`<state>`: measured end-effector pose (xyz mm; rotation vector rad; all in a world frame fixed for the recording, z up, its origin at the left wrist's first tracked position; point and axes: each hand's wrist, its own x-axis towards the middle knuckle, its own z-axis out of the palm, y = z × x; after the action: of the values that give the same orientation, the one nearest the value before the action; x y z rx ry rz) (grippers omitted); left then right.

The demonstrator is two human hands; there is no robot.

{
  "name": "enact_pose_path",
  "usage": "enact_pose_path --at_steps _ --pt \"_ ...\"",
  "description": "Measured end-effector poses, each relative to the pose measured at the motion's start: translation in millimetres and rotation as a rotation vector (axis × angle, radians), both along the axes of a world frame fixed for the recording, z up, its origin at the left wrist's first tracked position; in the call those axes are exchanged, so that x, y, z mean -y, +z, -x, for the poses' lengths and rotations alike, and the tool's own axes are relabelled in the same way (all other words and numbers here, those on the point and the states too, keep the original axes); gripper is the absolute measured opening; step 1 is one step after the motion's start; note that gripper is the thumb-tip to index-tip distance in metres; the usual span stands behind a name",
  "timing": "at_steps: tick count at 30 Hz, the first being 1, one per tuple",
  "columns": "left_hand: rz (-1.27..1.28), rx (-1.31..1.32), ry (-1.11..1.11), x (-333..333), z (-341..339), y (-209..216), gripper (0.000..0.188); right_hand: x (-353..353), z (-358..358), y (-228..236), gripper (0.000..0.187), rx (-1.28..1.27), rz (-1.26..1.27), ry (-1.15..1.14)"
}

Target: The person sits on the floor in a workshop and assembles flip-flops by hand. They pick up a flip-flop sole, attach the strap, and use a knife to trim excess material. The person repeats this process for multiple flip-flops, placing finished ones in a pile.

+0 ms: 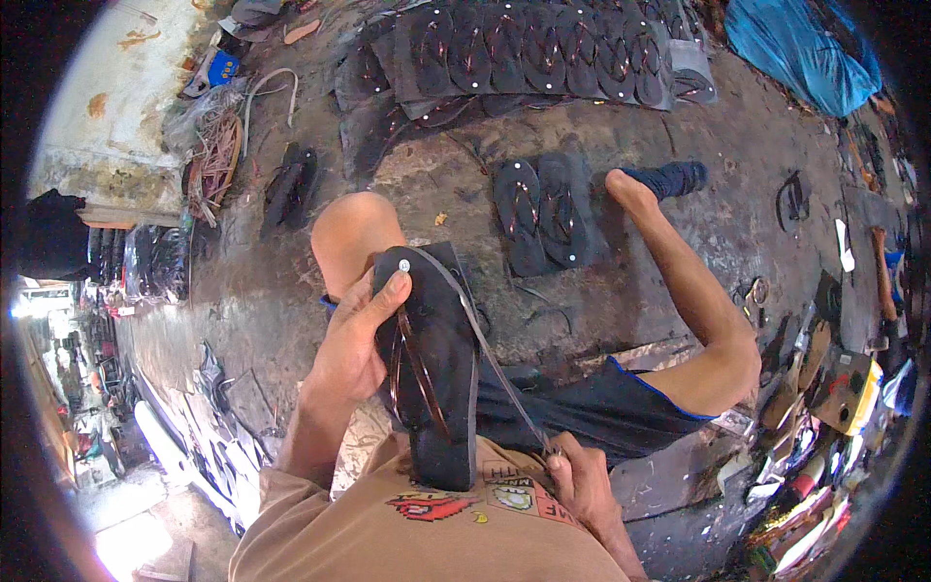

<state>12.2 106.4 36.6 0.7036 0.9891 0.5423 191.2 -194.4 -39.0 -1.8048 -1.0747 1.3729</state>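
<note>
The right hand point(580, 482) sits low against the person's tan shirt point(417, 529), fingers closed tight around the near end of a thin grey strip point(475, 325) that runs taut and slanting up to the toe of a black rubber flip-flop sandal point(436, 369). The left hand point(354, 344) reaches up from the lower left, its fingers wrapped round the sandal's left edge with the thumb pressed flat near a small silver stud point(403, 263) at the toe. The sandal stands on end between the two hands, heel against the shirt, toe leaning on the bare left knee point(351, 233); its reddish-brown thong straps point(417, 373) lie just right of the left fingers.

Dark blue shorts point(592, 407) and the bent right leg point(698, 301) close in on the right. Beyond the knees, a finished pair of black sandals point(538, 213) lies on the stained concrete floor point(272, 291), and farther off a long overlapping row of black sandals point(543, 48) stretches across the top, beside a blue tarpaulin point(805, 48).
</note>
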Motion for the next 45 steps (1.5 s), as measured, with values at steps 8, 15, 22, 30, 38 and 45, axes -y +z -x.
enact_pose_path --at_steps 8,15,22,30,38,45 --pt "-0.162 -0.303 -0.301 -16 -9 6 0.036 -140 -44 -7 0.037 0.068 -0.185 0.106" --pt "-0.125 -0.346 -0.298 -27 -21 19 0.041 -240 -74 18 0.049 0.038 -0.27 0.321" --pt "-0.527 -0.401 0.137 -44 -49 -6 0.041 -273 -76 -50 0.048 -0.177 -0.228 -0.252" --pt "0.058 0.364 0.234 3 -64 -7 0.038 -122 -66 -10 0.035 0.071 -0.507 -0.485" --pt "0.203 0.326 0.403 38 -64 -19 0.033 -24 -4 -1 0.055 0.131 -0.117 -0.229" --pt "0.111 0.298 0.333 52 -46 -51 0.036 -57 -43 -19 0.044 0.274 -0.106 -0.164"
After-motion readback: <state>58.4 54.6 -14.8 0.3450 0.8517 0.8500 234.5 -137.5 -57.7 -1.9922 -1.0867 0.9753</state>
